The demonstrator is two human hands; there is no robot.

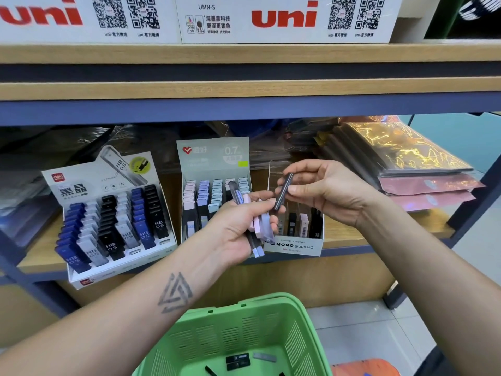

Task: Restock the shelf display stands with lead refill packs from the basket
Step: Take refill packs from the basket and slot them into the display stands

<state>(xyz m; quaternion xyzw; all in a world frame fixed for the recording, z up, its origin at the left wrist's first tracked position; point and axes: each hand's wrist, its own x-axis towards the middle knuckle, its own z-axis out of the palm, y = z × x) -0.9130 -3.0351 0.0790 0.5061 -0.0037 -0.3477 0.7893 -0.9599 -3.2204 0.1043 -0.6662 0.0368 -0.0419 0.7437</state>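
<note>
My left hand (235, 226) grips a bundle of lead refill packs (259, 226), pink, grey and dark, in front of the shelf. My right hand (322, 191) pinches a single dark lead refill pack (283, 191) just above the bundle. Behind my hands stands the white MONO graph display stand (294, 246) with a few packs in it. Left of it are a 0.7 display stand (214, 158) with pastel packs and a larger HB 0.5 display stand (108, 213) with blue, black and grey packs. The green basket (244, 332) sits below, with a few dark packs (238, 360) on its bottom.
A wooden shelf board (244, 88) with uni boxes (284, 20) runs overhead. Stacked plastic-wrapped folders (406, 161) lie at the right of the lower shelf. Dark wrapped goods fill the back left. Tiled floor shows at the lower right.
</note>
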